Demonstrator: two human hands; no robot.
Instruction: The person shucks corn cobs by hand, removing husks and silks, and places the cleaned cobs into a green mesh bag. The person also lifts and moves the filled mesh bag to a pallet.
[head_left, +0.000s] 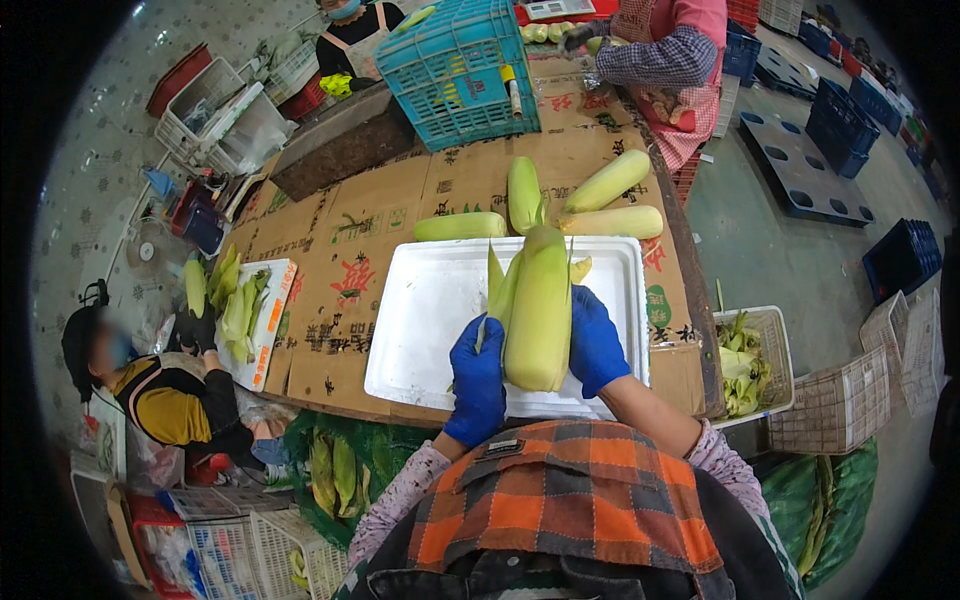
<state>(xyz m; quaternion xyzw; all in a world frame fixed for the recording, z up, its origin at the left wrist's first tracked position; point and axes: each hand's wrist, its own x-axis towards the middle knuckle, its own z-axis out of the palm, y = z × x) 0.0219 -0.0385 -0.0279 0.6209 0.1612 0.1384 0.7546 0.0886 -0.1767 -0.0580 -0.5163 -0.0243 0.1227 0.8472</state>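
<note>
Between my two blue-gloved hands is an ear of corn in pale green husk, held above a white foam tray. My left hand pinches a loose husk leaf at the ear's left side. My right hand grips the ear from the right, its fingers partly hidden behind it. Past the tray's far rim lie a short husked ear, an ear pointing away, and two more ears at the right.
Printed cardboard covers the table. A blue plastic crate stands at the far side beside a dark block. A crate of husks sits off the right edge. At left, a co-worker handles corn by another foam tray.
</note>
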